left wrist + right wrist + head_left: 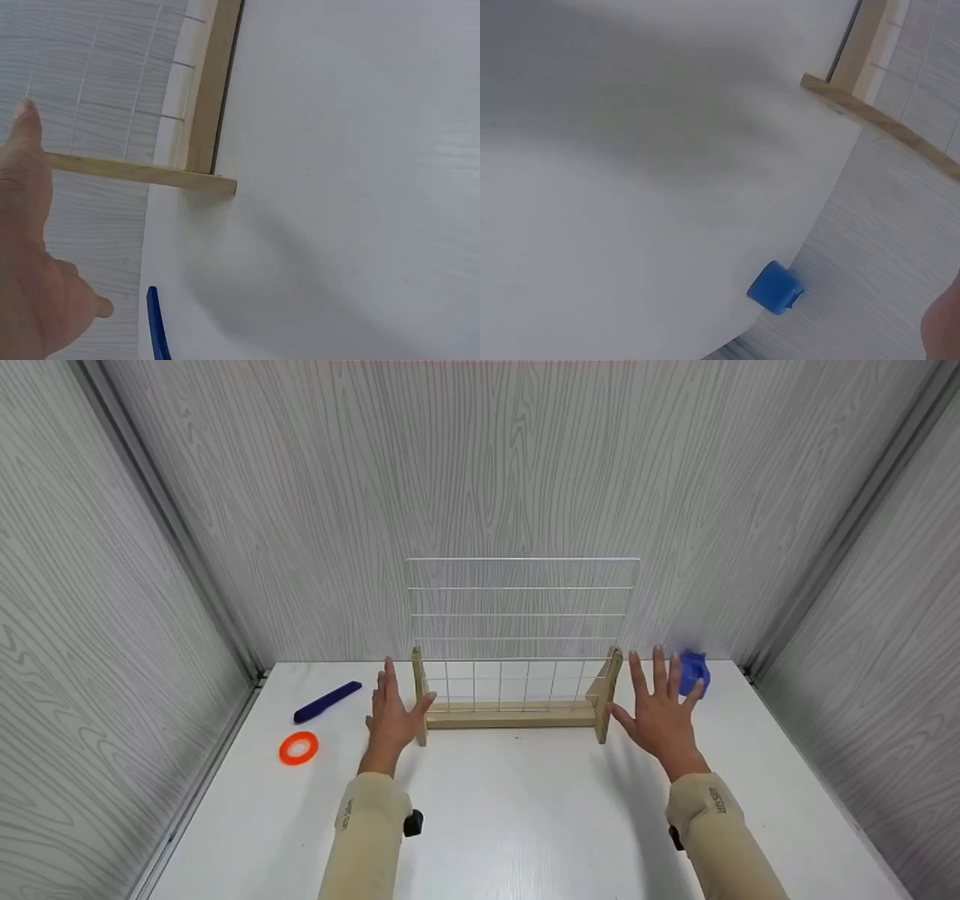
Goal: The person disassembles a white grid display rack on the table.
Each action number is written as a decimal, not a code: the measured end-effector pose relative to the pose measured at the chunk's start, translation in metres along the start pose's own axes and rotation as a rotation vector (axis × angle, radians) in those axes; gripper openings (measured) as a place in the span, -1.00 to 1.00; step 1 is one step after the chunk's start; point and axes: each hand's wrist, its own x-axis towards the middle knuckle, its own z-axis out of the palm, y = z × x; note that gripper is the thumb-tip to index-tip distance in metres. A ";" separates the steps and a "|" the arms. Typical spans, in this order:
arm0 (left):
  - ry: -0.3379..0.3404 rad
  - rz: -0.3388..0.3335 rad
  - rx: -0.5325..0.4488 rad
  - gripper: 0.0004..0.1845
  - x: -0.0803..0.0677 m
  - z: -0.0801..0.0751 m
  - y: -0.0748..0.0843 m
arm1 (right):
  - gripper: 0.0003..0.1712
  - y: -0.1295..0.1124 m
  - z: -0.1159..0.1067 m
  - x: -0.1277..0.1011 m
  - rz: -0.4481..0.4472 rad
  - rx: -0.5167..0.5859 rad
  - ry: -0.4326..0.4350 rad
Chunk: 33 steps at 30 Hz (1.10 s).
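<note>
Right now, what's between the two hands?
The rack stands between them: wooden base, two end posts and an upright white wire grid. The left hand is at its left post, the right hand beside its right post. Head view shows it.

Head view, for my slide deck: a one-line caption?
Open left hand and right hand flank a wooden rack holding a wire grid.

Rack: on table, mid-rear. Pen and tape ring: near left edge, ring before pen. Small block: rear right corner.
</note>
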 end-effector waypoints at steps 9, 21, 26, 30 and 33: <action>0.046 -0.014 -0.186 -0.04 0.009 -0.002 0.008 | 0.23 -0.035 -0.004 0.016 -0.074 -0.052 0.029; 0.124 -0.032 -0.211 -0.17 0.018 0.002 0.025 | 0.44 -0.069 0.001 0.030 -0.084 -0.095 0.034; 0.149 -0.008 -0.231 -0.18 0.020 0.005 0.033 | 0.44 -0.089 0.001 0.043 -0.109 -0.102 0.068; 0.151 -0.008 -0.246 -0.20 0.021 0.006 0.036 | 0.41 -0.103 0.003 0.051 -0.123 -0.117 0.078; 0.160 -0.007 -0.262 -0.22 0.021 0.009 0.037 | 0.39 -0.109 0.004 0.055 -0.137 -0.139 0.057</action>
